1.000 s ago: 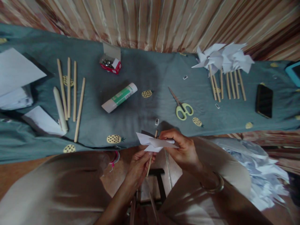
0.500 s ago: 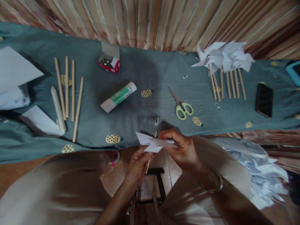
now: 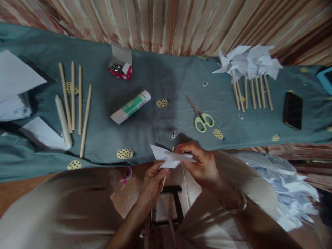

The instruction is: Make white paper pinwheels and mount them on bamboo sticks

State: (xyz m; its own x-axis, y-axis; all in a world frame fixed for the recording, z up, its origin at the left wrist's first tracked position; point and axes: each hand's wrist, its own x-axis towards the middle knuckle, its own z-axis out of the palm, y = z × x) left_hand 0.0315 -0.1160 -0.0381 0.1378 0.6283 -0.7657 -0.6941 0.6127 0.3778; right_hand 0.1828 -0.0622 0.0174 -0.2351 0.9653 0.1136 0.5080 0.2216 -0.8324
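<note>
Just off the table's near edge, my left hand (image 3: 154, 178) is closed around a thin wooden stick (image 3: 163, 183), which runs up behind a white paper pinwheel (image 3: 171, 158). My right hand (image 3: 199, 162) pinches the pinwheel from the right, thumb below and fingers curled near the stick's upper end. Part of the stick is hidden by the folded paper. On the table above my hands lie scissors (image 3: 203, 121) with light green handles and a white and green tube (image 3: 131, 107).
Several wooden sticks (image 3: 73, 97) and white paper sheets (image 3: 20, 74) lie at left. An opened red box (image 3: 120, 69) holds shiny metal pieces. Finished pinwheels (image 3: 249, 64) and a dark phone (image 3: 293, 110) are at right. A bag of paper scraps (image 3: 287, 190) sits below the table's right side.
Hardly anything differs. Both hands keep their hold on the pinwheel and stick; the view has shifted very slightly.
</note>
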